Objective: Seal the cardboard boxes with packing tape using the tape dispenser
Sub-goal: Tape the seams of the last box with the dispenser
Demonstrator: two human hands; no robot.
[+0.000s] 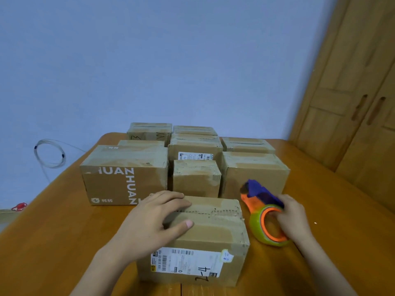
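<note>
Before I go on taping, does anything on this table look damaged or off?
Yes. The nearest box, under the left hand, has a ragged, torn centre seam with frayed cardboard edges and old tape remnants. The right hand holds the tape dispenser beside it, not yet on the seam.

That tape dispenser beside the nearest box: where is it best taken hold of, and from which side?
Probably through the orange ring inside the green roll of the tape dispenser, coming from its right, as the right hand does: its fingers hook into the hole. That side is away from the nearest box, and the purple cutter end points away from the person.
</note>
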